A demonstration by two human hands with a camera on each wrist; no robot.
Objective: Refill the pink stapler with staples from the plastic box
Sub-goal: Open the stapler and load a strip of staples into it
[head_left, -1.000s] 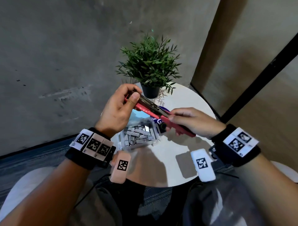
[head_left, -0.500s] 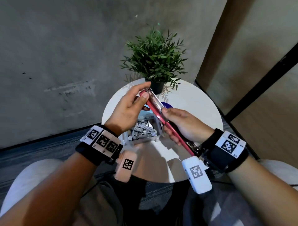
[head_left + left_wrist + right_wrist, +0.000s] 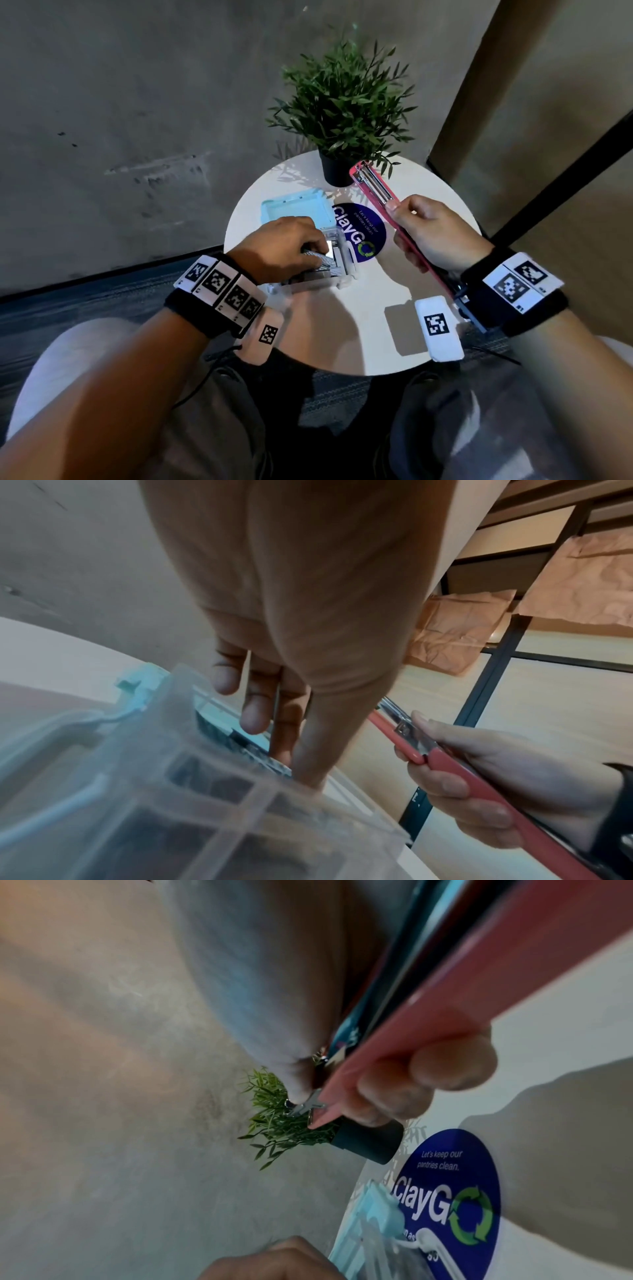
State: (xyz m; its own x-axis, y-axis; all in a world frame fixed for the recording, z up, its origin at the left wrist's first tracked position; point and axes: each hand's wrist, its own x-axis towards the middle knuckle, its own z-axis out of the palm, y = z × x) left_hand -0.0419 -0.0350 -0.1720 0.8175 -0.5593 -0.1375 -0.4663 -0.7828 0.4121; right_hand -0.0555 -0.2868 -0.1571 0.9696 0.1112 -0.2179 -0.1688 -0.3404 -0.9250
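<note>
Two hands at work, seen first from the head view: our left hand (image 3: 281,248) reaches down into the plastic box (image 3: 337,279) on the round table (image 3: 359,329), fingers curled over the staples (image 3: 313,256); whether a strip is actually pinched we cannot tell from here. Our right hand (image 3: 433,236) grips the pink stapler (image 3: 375,186), held above the table and clear of it, swung open with its metal channel facing up. Its long axis runs from the wrist up and away toward the potted plant (image 3: 342,102). Left wrist view: fingertips (image 3: 255,715) point down into the box, loosely together, touching the grey strips; the thumb (image 3: 315,767) presses at the box's near wall. The stapler lies just right of these fingers, close by. Right wrist view: fingers wrap the pink body, thumb on the metal rail; the lid (image 3: 380,1202) of the box lies open beside a blue sticker (image 3: 455,1191). Judgement: the next move carries a strip rightward and up to the channel, so the strip should be turned parallel to that long axis.
</note>
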